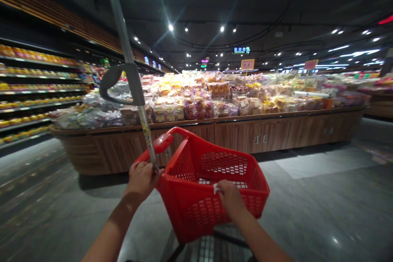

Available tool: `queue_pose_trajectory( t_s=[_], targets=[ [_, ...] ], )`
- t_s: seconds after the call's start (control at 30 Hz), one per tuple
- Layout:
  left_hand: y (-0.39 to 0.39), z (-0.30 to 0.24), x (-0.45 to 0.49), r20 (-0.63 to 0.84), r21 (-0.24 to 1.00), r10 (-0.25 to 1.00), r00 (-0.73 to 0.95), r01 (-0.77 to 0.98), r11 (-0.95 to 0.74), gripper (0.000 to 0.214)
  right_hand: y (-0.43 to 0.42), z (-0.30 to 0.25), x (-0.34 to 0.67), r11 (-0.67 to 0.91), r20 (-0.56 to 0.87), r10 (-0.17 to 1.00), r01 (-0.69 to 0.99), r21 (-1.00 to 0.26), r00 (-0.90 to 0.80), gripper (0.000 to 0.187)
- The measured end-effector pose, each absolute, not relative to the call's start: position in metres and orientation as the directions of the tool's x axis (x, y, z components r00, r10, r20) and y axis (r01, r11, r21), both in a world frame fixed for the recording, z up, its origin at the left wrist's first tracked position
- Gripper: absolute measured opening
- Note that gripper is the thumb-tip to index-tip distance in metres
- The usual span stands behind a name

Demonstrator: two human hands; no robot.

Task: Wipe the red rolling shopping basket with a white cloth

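A red plastic shopping cart (211,190) with perforated sides stands sideways in front of me. My left hand (143,180) is closed around its red handle (162,142) at the near end. Rising from beside my left thumb is a metal pole (123,32) with a grey loop grip (124,85); its lower end meets the hand, and I cannot tell whether the fingers hold it too. My right hand (229,196) is closed at the basket's near rim, with a small white scrap (216,188), perhaps tissue, at its fingers. Inside the basket, the perforated floor partly shows.
Behind the cart runs a long wooden display counter (245,131) heaped with bagged snacks (199,98). Price signs (247,64) stand above it. Stocked shelves (37,90) line the left wall. Grey tiled floor (313,204) extends to the right.
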State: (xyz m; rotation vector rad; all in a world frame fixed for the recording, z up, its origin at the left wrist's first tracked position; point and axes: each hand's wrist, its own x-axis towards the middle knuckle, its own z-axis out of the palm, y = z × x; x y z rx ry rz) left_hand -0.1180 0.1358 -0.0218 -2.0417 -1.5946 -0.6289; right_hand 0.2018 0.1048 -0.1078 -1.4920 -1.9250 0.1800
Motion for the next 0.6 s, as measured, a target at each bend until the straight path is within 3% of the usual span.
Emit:
queue_pose_trajectory(
  t_s=[0.1, 0.3, 0.37, 0.43, 0.53, 0.6],
  targets=[
    [0.136, -0.020, -0.122, 0.605, -0.077, 0.768, 0.212, 0.975, -0.209, 0.028, 0.106, -0.110, 0.201, 0.376, 0.438, 0.887, 0.778, -0.503, -0.146, 0.027],
    [0.143, -0.026, -0.135, 0.631, -0.062, 0.754, 0.183, 0.981, -0.186, 0.035, 0.103, -0.135, 0.290, 0.144, 0.309, 0.950, 0.815, -0.562, 0.045, 0.027],
    [0.140, -0.035, -0.130, 0.772, 0.003, 0.634, 0.055, 0.996, -0.091, 0.039, 0.103, -0.143, 0.308, 0.117, 0.326, 0.942, 0.832, -0.542, 0.080, 0.024],
    [0.130, -0.046, -0.114, 0.900, 0.101, 0.427, -0.089, 0.995, -0.007, 0.044, 0.104, -0.149, 0.315, 0.115, 0.365, 0.926, 0.846, -0.521, 0.099, 0.023],
    [0.110, -0.061, -0.069, 0.946, 0.074, 0.323, -0.012, 0.981, -0.181, 0.029, 0.106, -0.153, 0.310, 0.129, 0.395, 0.913, 0.849, -0.512, 0.100, 0.023],
    [0.103, -0.068, -0.028, 0.882, 0.025, 0.448, 0.147, 0.934, -0.356, 0.016, 0.107, -0.151, 0.298, 0.146, 0.392, 0.916, 0.840, -0.523, 0.085, 0.023]
  ],
)
